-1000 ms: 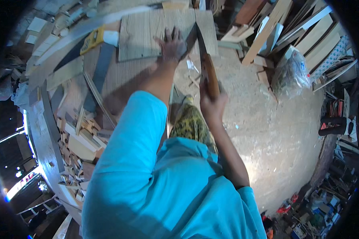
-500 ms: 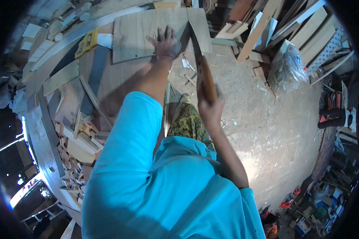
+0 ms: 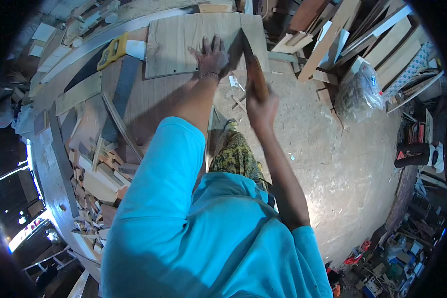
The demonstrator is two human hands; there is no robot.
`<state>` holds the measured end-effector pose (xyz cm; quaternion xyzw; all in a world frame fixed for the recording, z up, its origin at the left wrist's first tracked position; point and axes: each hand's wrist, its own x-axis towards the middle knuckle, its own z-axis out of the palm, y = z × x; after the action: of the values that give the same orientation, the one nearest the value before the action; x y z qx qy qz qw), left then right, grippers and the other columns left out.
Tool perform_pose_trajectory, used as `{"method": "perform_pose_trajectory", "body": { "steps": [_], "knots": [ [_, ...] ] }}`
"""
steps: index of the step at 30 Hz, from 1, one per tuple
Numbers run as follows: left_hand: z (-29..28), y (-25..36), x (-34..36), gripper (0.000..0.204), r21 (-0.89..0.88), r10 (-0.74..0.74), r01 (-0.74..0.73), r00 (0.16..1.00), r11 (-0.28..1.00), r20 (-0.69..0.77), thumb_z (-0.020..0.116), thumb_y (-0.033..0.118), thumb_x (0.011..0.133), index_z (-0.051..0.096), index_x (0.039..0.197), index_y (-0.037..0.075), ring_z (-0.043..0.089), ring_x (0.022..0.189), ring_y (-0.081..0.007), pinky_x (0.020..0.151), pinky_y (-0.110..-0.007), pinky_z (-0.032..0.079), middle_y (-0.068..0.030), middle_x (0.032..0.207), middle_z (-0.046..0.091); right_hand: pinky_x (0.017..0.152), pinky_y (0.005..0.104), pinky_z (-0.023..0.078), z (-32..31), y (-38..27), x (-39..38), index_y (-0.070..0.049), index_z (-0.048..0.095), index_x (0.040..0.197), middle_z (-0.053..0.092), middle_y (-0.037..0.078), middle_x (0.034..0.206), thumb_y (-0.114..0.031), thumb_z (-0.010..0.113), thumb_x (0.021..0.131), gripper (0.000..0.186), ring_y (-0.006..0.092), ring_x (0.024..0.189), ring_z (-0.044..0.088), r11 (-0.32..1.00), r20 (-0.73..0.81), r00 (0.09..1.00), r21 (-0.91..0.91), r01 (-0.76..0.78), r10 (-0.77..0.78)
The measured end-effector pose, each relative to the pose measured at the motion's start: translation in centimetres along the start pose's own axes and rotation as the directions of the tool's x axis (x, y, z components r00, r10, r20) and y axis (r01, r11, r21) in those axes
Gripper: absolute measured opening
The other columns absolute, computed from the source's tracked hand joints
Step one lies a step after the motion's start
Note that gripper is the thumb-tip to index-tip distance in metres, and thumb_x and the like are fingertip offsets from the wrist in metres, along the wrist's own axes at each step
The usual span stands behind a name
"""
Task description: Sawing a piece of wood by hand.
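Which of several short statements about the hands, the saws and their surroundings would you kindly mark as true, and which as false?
1. The left hand lies spread out on the wooden board. True.
2. The right hand grips the wooden-handled saw by its handle. True.
3. The wooden-handled saw is to the left of the left hand. False: it is to the right of it.
4. The yellow-handled saw lies to the right of the board. False: it lies to the left.
5. A clear plastic bag is to the right of the board. True.
6. The person's sleeves are red. False: they are bright blue.
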<state>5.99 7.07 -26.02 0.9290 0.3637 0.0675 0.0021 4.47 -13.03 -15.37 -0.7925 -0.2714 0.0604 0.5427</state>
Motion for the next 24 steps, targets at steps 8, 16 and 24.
{"method": "perform_pose_trajectory", "body": {
  "steps": [8, 16, 24],
  "knots": [
    [-0.7, 1.0, -0.7, 0.063, -0.009, -0.060, 0.061, 0.991, 0.998, 0.123, 0.040, 0.029, 0.082, 0.021, 0.140, 0.013, 0.007, 0.137, -0.0306, 0.094, -0.075, -0.002, 0.0002, 0.148, 0.014, 0.057, 0.0355, 0.045, -3.0, -0.4, -4.6, 0.005, 0.057, 0.091, 0.058, 0.022, 0.067, -0.006, 0.060, 0.077, 0.018, 0.0298, 0.061, 0.060, 0.990, 0.072, 0.997, -0.135, 0.036, -0.027],
    [0.0, 0.4, -0.5, 0.059, 0.017, -0.020, 0.020, 1.000, 1.000, 0.007, 0.045, 0.046, 0.084, 0.032, 0.136, 0.020, 0.017, 0.134, -0.0314, 0.091, -0.078, 0.000, 0.0010, 0.148, 0.016, 0.061, 0.0383, 0.045, 0.1, 1.4, 0.0, 0.006, 0.056, 0.096, 0.058, 0.025, 0.074, -0.010, 0.063, 0.073, 0.029, 0.0387, 0.069, 0.059, 0.989, -0.019, 0.996, -0.122, 0.080, -0.083],
    [-0.8, 1.0, -1.0, 0.056, 0.012, -0.039, 0.039, 0.999, 0.999, 0.024, 0.035, 0.026, 0.084, 0.029, 0.138, 0.010, 0.009, 0.136, -0.0316, 0.094, -0.075, 0.002, -0.0007, 0.147, 0.018, 0.056, 0.0318, 0.045, -2.9, 1.3, -4.7, 0.007, 0.058, 0.091, 0.061, 0.016, 0.071, -0.006, 0.061, 0.079, 0.018, 0.0175, 0.062, 0.059, 0.996, 0.041, 0.999, -0.081, 0.026, -0.023]
  ]
}}
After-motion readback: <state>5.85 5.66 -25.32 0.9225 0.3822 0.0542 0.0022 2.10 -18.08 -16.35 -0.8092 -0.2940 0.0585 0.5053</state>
